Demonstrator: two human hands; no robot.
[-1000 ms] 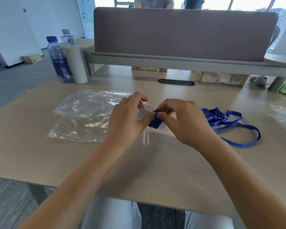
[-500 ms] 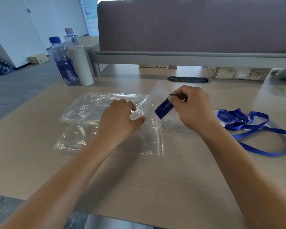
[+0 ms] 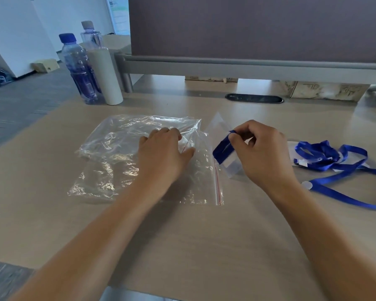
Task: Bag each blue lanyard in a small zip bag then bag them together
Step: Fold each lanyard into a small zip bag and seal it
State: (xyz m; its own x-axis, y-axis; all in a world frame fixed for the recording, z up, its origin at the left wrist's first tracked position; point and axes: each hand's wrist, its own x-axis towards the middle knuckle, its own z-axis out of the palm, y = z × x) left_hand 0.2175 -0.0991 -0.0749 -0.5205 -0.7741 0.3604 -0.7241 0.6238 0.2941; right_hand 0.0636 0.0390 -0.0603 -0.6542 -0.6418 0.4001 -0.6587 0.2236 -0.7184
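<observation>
Office setting: pale wood-grain laminate desk [image 3: 193, 246], matte and smooth, backed by a grey-brown fabric partition [image 3: 258, 25] on a grey metal rail; a black oval cable grommet [image 3: 254, 98] is set into the far desktop; grey carpet tiles and white walls lie to the left. Bottles, three, grouped at the far left of the desk: one clear plastic with blue cap [image 3: 79, 68], one clear plastic with grey cap [image 3: 91, 38] behind it, one white opaque cylinder [image 3: 105, 77] touching the front pair. Zip bags: one large zip bag [image 3: 122, 161], clear, crinkled and glossy, lying flat with a red seal line along its right edge; more clear film seems to overlap under it, count uncertain. One small zip bag [image 3: 227, 164], clear, stiffly creased, holds a folded blue lanyard [image 3: 221, 148] and is raised just right of the large bag. Lanyards, two in all: the bagged one, and a loose lanyard [image 3: 326, 157], flat woven blue ribbon in tangled loops with white tabs, lying on the desk at the right, apart from the hands. Left hand [image 3: 163, 155] rests palm down on the large bag, fingertips pinching at its mouth. Right hand [image 3: 258, 151] pinches the top of the small bag and lanyard between thumb and forefinger.
</observation>
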